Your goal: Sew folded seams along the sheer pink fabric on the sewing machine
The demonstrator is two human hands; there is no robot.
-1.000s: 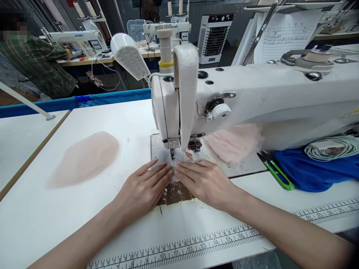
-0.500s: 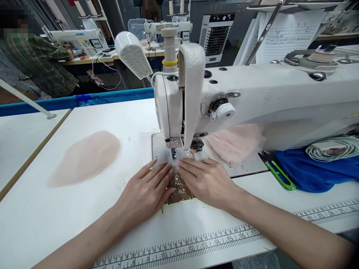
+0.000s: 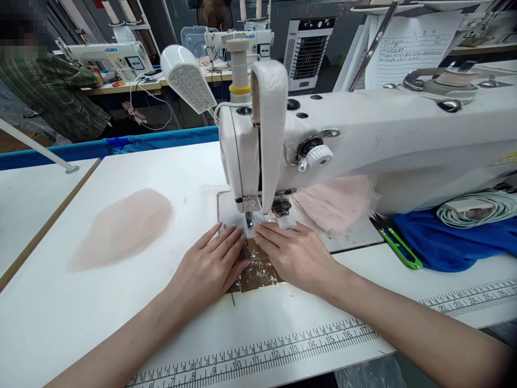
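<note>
My left hand (image 3: 216,258) lies flat on the bed of a white sewing machine (image 3: 238,151), fingers stretched toward the presser foot (image 3: 249,218) from its left. My right hand (image 3: 297,253) rests flat on the other side, its fingertips close to the foot. Both hands are open, palms down. Between them shows a brown, shiny taped patch (image 3: 260,267) on the bed. Whether thin cloth lies beneath the fingers I cannot make out. A sheer pale pink fabric piece (image 3: 125,229) lies on the table to the left. More pink fabric (image 3: 337,205) is heaped right of the needle area.
Green-handled snips (image 3: 399,248) lie beside blue cloth (image 3: 448,242) and a coiled pale cord (image 3: 476,210) at right. A printed ruler (image 3: 258,355) runs along the table's front edge. A lamp (image 3: 188,78) stands behind the machine head. Far left, a person (image 3: 52,91) sits near another machine.
Both hands have slid slightly forward toward the presser foot, exposing a little more of the brown patch. The view has shifted a little. The pink pieces lie as before.
</note>
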